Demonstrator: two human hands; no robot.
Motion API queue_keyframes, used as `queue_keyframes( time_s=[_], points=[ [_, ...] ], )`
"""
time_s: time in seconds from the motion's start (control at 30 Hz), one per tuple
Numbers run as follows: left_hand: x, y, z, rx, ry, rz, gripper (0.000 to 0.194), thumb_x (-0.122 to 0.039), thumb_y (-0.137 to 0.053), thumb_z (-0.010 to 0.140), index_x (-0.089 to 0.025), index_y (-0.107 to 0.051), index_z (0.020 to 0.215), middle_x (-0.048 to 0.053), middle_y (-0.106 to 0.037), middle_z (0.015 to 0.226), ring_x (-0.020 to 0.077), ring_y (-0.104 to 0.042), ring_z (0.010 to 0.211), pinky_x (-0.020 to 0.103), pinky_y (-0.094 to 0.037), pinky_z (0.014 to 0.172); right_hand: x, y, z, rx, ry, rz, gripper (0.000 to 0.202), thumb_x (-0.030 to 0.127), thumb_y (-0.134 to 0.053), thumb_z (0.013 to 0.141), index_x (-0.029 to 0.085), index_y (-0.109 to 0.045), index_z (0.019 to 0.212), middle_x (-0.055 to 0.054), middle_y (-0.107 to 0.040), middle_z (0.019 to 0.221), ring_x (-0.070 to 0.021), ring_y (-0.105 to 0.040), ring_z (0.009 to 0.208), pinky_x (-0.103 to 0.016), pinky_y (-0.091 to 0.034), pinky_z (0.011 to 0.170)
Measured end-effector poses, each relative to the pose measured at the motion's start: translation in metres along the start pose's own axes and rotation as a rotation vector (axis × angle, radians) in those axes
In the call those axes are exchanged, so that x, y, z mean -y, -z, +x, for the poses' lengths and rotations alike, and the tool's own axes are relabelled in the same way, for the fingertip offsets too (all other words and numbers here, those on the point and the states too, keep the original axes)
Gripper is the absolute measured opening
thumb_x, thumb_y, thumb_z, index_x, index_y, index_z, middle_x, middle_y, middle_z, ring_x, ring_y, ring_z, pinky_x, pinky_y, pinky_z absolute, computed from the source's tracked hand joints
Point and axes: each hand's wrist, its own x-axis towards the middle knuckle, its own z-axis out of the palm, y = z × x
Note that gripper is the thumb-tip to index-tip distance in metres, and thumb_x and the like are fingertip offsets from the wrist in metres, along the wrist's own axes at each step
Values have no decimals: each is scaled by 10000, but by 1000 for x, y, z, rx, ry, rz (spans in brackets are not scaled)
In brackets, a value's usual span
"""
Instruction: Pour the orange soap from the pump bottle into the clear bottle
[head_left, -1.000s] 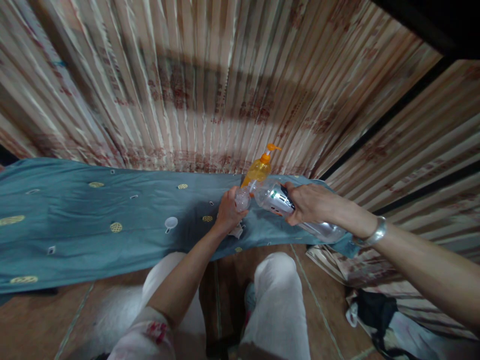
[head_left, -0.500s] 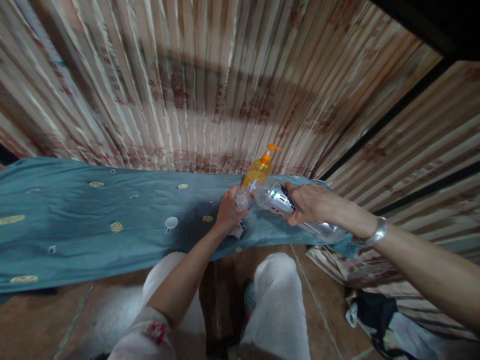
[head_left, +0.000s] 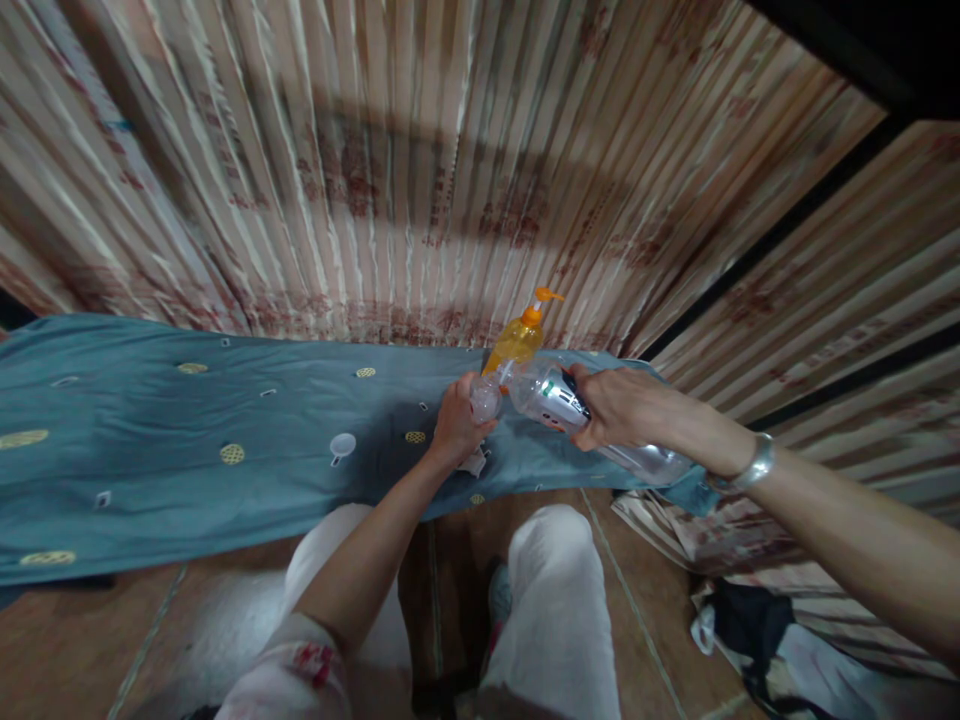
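My left hand (head_left: 455,425) is closed around a small clear cup (head_left: 486,397). A large clear plastic bottle (head_left: 544,391) with a silver label is in my right hand (head_left: 619,405), fingers wrapped round its middle. The bottle lies tilted nearly flat, its neck at the cup's mouth; whether liquid runs between them I cannot tell. Just behind them an orange pump bottle (head_left: 517,338) of yellow liquid stands on the teal cloth (head_left: 285,400). Beneath my left hand a small pale object (head_left: 474,461) is partly hidden.
The teal patterned cloth covers a long low surface in front of my knees. Pleated curtains (head_left: 420,180) hang behind it and at the right, with a dark bar (head_left: 780,230) across. A black and white bag-like bundle (head_left: 757,630) lies on the tiled floor at the lower right.
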Motion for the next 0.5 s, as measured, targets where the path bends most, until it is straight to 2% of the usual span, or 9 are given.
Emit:
queue_keyframes(
  time_s=[0.2, 0.5],
  points=[
    [0, 0, 0, 3, -4, 11, 781, -140, -783, 567, -199, -415, 1254, 106, -577, 1186, 295, -574, 1124, 437, -476, 956, 2, 2, 0, 15, -2, 2, 625, 454, -611, 681, 102, -485, 1182, -109, -697, 803, -277, -678, 752, -291, -299, 508],
    [-1, 1, -1, 1, 7, 9, 773, -140, -777, 570, -219, -418, 1250, 88, -579, 1182, 292, -575, 1123, 446, -474, 964, 1, 1, -1, 5, 3, -3, 648, 457, -619, 694, 103, -472, 1216, -108, -700, 807, -276, -681, 764, -289, -307, 522]
  ],
)
